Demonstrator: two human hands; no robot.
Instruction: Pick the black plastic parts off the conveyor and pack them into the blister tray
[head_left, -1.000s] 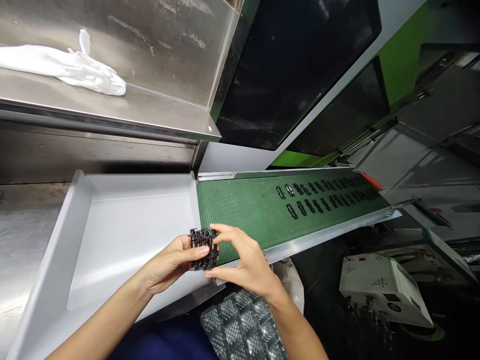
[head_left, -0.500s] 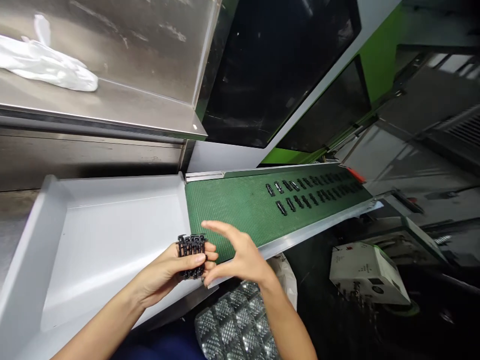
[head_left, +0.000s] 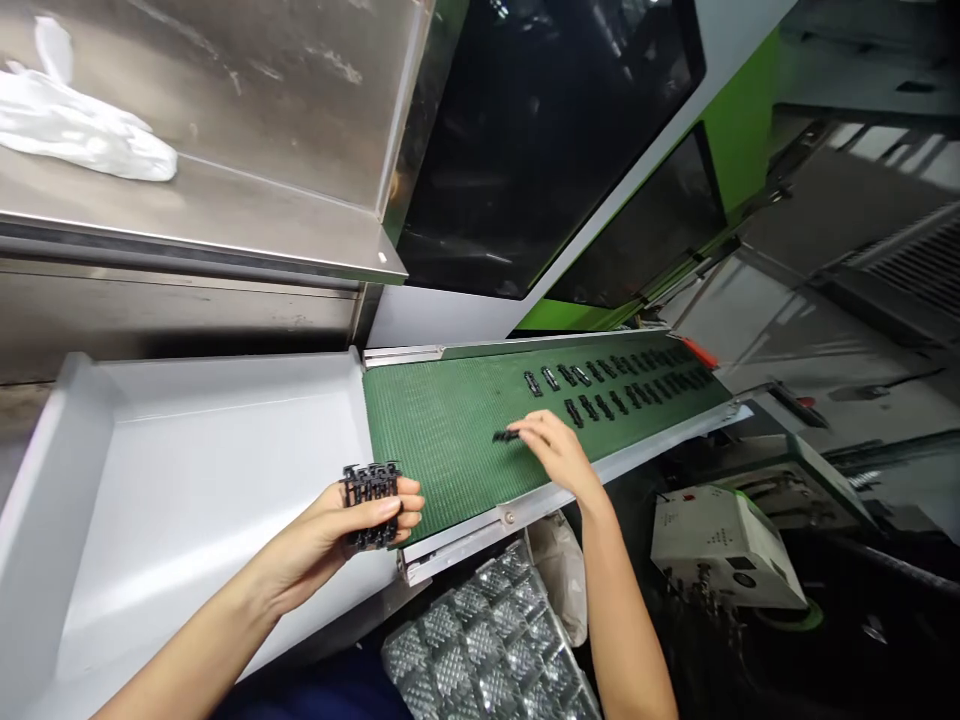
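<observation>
My left hand point(head_left: 352, 525) is closed around a bundle of small black plastic parts point(head_left: 371, 505), the thumb pressed across their front, near the corner where the white tray meets the belt. Over the green conveyor belt point(head_left: 435, 430), my right hand point(head_left: 555, 450) pinches one black plastic part point(head_left: 506, 436) between thumb and fingertips. Several more black parts point(head_left: 589, 408) lie on the belt in two rows running away to the far right.
A white tray point(head_left: 217, 440) adjoins the belt's near end. Below the belt stand a clear dimpled plastic tray point(head_left: 480, 640) and a pale bag point(head_left: 559, 575). A steel ledge point(head_left: 285, 240) bears a white plastic bag point(head_left: 82, 130). A white box-shaped device point(head_left: 720, 540) sits right.
My right hand has moved from beside my left hand to the belt rows, where it has picked up one black part. My left hand keeps its bundle.
</observation>
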